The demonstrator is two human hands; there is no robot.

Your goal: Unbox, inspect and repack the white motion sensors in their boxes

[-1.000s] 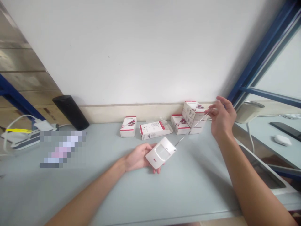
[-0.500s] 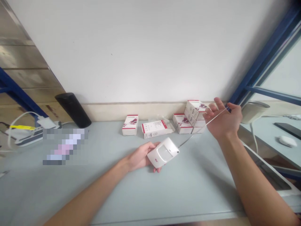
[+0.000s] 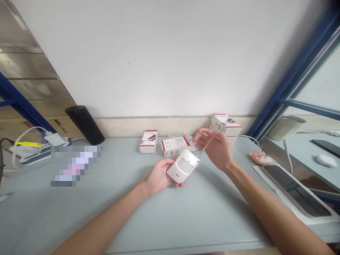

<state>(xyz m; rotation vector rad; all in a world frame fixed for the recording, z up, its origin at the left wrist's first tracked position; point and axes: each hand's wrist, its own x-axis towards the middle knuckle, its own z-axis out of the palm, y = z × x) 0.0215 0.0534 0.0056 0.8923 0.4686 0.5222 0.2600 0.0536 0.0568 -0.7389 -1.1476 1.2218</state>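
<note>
The white motion sensor (image 3: 183, 166) bears a small red mark.

The right hand (image 3: 216, 148) has room to pass over the pale desk (image 3: 127, 219) toward the lower middle of the frame; white cartons (image 3: 175, 146) stand in its way along the wall, and a black cylinder (image 3: 85, 125) blocks the upper left.

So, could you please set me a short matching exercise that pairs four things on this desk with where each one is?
Things:
1. white plastic motion sensor
2. matte black cylinder
3. orange fox-faced object
4. small white-and-red box

Places:
A. right of the right hand
B. held in the left hand
C. far left, by the wall
D. beside a flat red-and-white box

Pairs: 1-B, 2-C, 3-A, 4-D.
</note>
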